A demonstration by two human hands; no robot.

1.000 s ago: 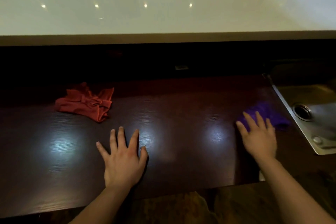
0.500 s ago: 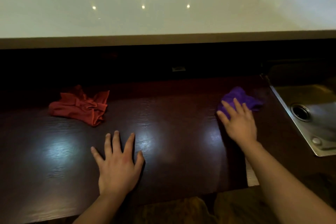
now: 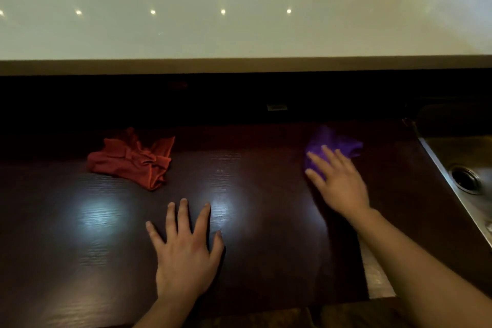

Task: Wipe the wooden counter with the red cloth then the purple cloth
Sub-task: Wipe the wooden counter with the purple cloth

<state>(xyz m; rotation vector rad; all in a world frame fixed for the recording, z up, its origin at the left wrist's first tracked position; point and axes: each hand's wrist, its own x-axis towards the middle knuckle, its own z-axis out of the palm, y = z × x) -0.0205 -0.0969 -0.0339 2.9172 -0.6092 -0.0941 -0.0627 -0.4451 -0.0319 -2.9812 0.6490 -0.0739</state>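
Over the last second the right hand [image 3: 339, 184] has swept the soft, crumpled purple cloth [image 3: 332, 145] away from the steel sink [image 3: 458, 168] toward two o'clock on the dark, glossy wooden counter [image 3: 253, 221]; its grip lies flat, fingers spread, pressing the cloth rather than clutching it. This looks like the second wipe. The rumpled red cloth [image 3: 133, 160] rests at ten o'clock. The left hand [image 3: 183, 253] stays splayed, palm down, empty.
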